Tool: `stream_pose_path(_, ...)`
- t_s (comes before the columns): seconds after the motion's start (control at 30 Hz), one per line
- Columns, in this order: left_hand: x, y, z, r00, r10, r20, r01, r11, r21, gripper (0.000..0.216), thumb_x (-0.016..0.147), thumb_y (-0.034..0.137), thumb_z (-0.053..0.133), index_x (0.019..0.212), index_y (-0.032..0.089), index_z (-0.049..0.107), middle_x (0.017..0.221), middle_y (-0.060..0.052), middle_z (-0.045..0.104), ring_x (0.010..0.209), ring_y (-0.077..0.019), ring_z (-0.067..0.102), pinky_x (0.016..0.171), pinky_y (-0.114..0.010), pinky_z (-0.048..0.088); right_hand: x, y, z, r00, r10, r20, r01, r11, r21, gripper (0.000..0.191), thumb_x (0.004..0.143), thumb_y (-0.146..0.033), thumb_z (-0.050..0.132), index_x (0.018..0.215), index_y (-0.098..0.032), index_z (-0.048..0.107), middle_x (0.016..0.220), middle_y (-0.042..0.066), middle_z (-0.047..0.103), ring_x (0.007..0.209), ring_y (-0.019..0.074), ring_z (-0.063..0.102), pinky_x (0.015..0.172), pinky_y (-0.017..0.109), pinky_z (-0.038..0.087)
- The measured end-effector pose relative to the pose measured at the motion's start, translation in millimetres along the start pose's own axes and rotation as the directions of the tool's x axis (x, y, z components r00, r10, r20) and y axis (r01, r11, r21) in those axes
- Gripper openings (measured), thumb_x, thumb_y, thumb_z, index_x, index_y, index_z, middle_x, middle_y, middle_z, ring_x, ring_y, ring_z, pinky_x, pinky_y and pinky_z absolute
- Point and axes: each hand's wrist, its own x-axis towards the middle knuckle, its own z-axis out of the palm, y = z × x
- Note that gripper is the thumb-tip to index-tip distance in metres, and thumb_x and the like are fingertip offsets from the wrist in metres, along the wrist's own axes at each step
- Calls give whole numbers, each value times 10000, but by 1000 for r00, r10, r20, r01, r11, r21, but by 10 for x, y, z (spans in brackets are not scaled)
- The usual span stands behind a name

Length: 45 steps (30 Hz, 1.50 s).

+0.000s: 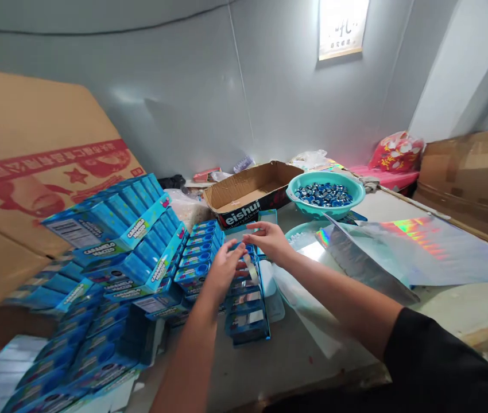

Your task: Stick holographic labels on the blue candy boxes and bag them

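Note:
My left hand (224,269) and my right hand (271,240) meet over an open blue display box (247,330) on the table. The left fingers are curled, with their tips close to the right thumb and index finger. Whatever lies between the fingertips is too small to make out. A pale, shiny curved strip (251,269) shows just under the left fingertips; whether it is held I cannot tell. Compartments with clear, shiny fronts line the near part of the box. Left of my hands stand blue printed candy boxes (194,269) in a row.
Stacked blue display boxes (127,229) and a large brown carton (33,143) rise at left. Behind my hands sit an open cardboard tray (244,212) and a turquoise basin (351,202) of small blue and silver pieces. Holographic sheets (450,252) lie at right.

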Motion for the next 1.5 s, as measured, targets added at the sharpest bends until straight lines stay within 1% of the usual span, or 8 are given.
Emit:
stream_pose_path(0.4,106,-86,52,992,126,12,-126,992,9,863,875,759,435,1536,236,247,1081,-101,697,709,-189,715,581,-279,562,66,51,-193,993,7,114,17,977,-212,194,754,-302,781,684,-131,722,578,-4,642,617,127,580,551,225,375)
stream_pose_path(0.57,115,-86,102,984,180,9,-180,983,45,911,864,805,343,1574,267,154,1187,-145,670,717,-178,716,586,-283,568,23,11,-239,986,43,159,-1,967,-253,190,738,-257,804,870,-131,749,604,-15,646,606,131,583,546,229,368)
stream_pose_path(0.7,72,-59,181,966,257,-16,-251,955,156,913,853,801,383,1575,300,133,1346,-162,612,698,-169,711,521,-254,536,21,36,-238,980,95,175,-62,981,-185,484,750,-221,807,1203,-136,657,611,-28,658,561,130,592,518,216,391)
stream_pose_path(0.87,81,-5,217,962,266,-54,-255,954,155,904,857,786,417,1565,296,140,1415,-179,555,702,-164,708,499,-247,519,49,65,-239,990,58,131,-50,997,-58,413,715,-137,788,1113,-116,675,639,-24,667,571,112,593,536,207,415)
stream_pose_path(1.0,154,-37,165,989,141,-34,-134,977,165,858,775,706,653,1443,221,420,1278,-167,648,741,-182,711,533,-247,526,54,52,-229,999,12,42,-14,999,40,281,671,-192,822,920,-124,710,637,-22,661,594,110,588,550,210,412)
stream_pose_path(1.1,187,-115,129,994,98,48,-105,979,175,704,605,657,811,1064,138,683,1022,-133,729,805,-235,714,626,-294,565,49,51,-207,999,17,-28,-14,994,110,201,667,-227,824,794,-135,699,676,-3,683,633,122,616,592,223,446)
stream_pose_path(1.23,159,-181,95,989,127,72,-136,981,137,569,644,656,766,905,157,688,815,-50,717,815,-224,711,790,-347,567,35,77,-174,996,74,-58,-61,977,204,200,680,-238,818,791,-137,685,707,26,713,663,142,661,645,246,502)
stream_pose_path(1.5,111,-110,-29,978,207,-11,-196,942,271,512,634,620,783,825,149,724,658,-22,677,637,-182,625,647,-292,489,40,168,-132,983,131,-131,-105,977,185,307,707,-260,832,935,-142,663,852,56,718,784,162,665,671,247,502)
